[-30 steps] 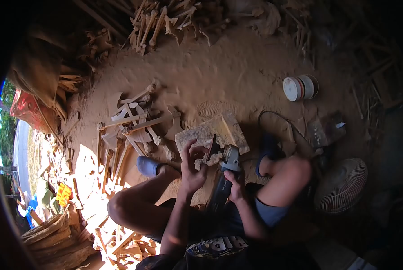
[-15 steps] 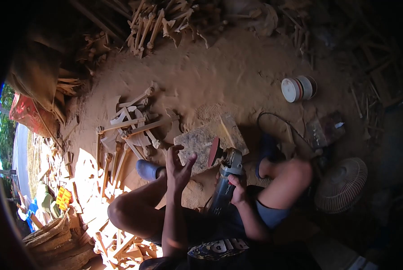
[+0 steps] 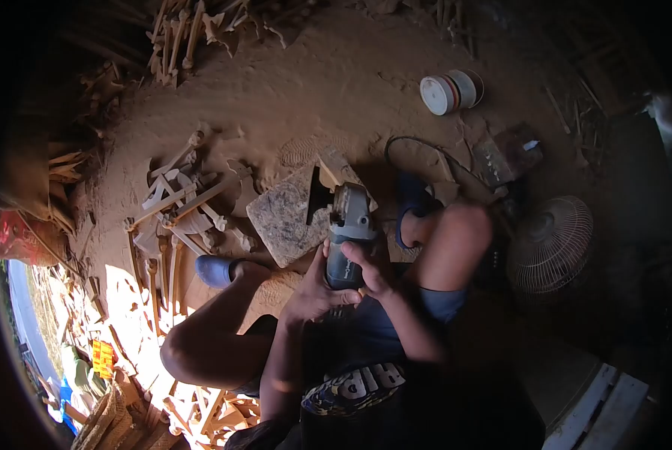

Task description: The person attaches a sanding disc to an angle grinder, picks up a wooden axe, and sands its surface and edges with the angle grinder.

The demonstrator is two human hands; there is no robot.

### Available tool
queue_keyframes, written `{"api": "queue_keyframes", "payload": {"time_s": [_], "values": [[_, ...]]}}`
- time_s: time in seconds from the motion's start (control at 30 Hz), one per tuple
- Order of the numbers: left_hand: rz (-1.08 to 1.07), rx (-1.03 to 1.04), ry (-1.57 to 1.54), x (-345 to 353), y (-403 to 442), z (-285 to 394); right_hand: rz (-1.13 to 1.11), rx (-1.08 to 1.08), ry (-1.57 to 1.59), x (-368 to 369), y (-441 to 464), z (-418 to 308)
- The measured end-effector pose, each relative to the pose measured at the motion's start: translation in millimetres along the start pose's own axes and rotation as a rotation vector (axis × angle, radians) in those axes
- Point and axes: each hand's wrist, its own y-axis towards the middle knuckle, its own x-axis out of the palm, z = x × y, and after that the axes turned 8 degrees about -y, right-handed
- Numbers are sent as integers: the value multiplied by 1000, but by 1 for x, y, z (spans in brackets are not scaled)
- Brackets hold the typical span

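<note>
Since the earlier frame, the left hand has moved from beside the disc to the body of the grey and black angle grinder. Left fingers are clamped on the lower body; right hand fingers are clamped higher, thumb along the casing. Grinder stands head outward, its dark round disc nearly edge-on in front of the mottled stone slab; disc-to-slab contact cannot be determined. Carved wooden pieces lie left of the slab.
</note>
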Motion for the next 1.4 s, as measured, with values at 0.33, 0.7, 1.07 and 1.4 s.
{"api": "queue_keyframes", "payload": {"time_s": [0.33,0.7,1.07,1.4], "values": [[329,-91,-157,-9,2,31,733,106,-377,-148,-176,-85],[392,43,-301,-41,-5,40,615,934,-636,-165,-278,5],[537,95,-293,-64,-17,37,438,868,-814,-175,-191,-35],[517,66,-278,-63,-14,39,201,684,-1221,-191,-111,-46]]}}
